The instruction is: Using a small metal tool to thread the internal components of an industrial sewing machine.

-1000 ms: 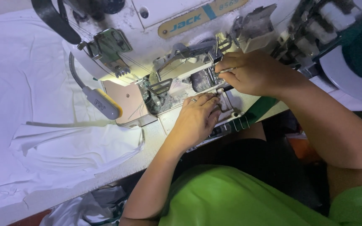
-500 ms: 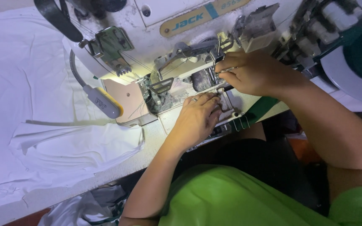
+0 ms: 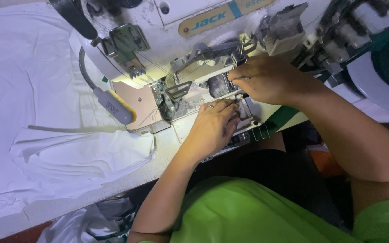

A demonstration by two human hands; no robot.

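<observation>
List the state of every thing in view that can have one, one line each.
left hand: palm down on the machine bed, fingers bent at the needle area, holding nothing visible.
right hand: fingers pinched on a thin metal tool, likely tweezers, by the needle area.
sewing machine: bed dusty with lint.
gooseneck lamp: lit, aimed at the needle area.
white fabric: spread flat, creased, away from the needle.
</observation>
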